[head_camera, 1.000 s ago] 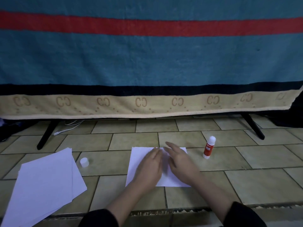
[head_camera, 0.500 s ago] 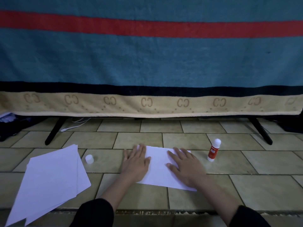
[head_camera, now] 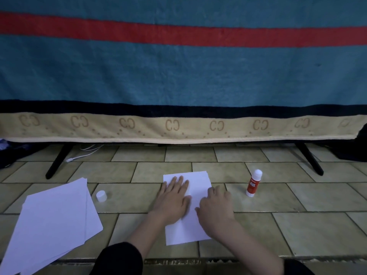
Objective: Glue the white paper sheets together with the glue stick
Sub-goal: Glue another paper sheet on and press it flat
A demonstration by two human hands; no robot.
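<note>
A white paper sheet (head_camera: 196, 182) lies on the tiled floor in front of me, its long side running away from me. My left hand (head_camera: 172, 197) presses flat on its left half, fingers straight. My right hand (head_camera: 215, 207) rests on the sheet's right edge with fingers loosely bent. The red and white glue stick (head_camera: 254, 183) stands upright and uncapped on the floor to the right of the sheet, apart from both hands. Its white cap (head_camera: 101, 195) sits on the floor to the left.
A stack of white paper sheets (head_camera: 53, 221) lies at the lower left. A blue, red and beige blanket (head_camera: 178, 76) hangs across the back over black legs (head_camera: 57, 161). A white cable (head_camera: 85, 153) lies under it.
The sheet has turned from lying crosswise to lengthwise. Both hands have slid over it, the left hand to its left half, the right hand to its right edge.
</note>
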